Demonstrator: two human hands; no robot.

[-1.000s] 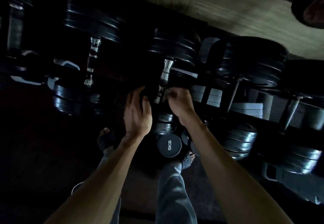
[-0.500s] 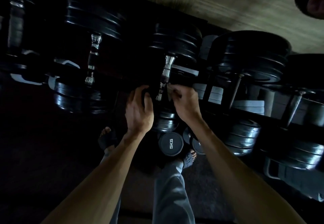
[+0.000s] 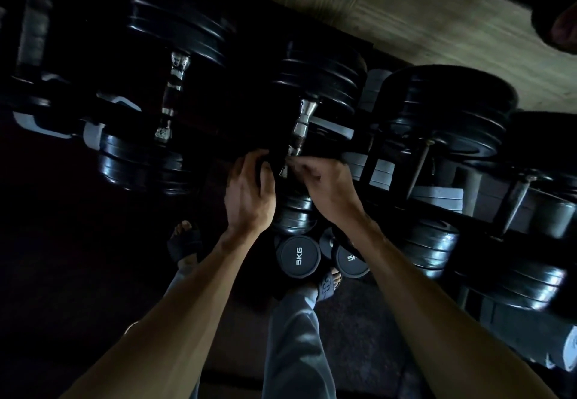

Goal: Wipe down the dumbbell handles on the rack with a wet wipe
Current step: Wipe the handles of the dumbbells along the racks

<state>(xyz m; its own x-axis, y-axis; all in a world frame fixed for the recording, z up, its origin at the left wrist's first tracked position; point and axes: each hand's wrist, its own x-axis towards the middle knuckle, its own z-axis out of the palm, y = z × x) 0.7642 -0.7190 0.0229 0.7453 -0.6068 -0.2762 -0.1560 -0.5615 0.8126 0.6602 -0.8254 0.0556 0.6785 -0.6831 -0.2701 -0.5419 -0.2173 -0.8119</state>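
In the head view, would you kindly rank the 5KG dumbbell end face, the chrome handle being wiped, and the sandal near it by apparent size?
1. Chrome handle, longest.
2. 5KG end face.
3. Sandal, partly hidden by the trouser leg, so this place is unsure.

A dark metal rack (image 3: 371,161) crosses mid-frame — black plate dumbbells (image 3: 318,67) rest on it — two round 5KG dumbbells (image 3: 298,256) below centre.

Very dim overall; the left side sinks into near-black shadow. Faint light catches the far wooden floor (image 3: 406,8) and glints off one chrome handle (image 3: 304,120) (slightly motion-blurred). Wide-angle bending warps the edges.
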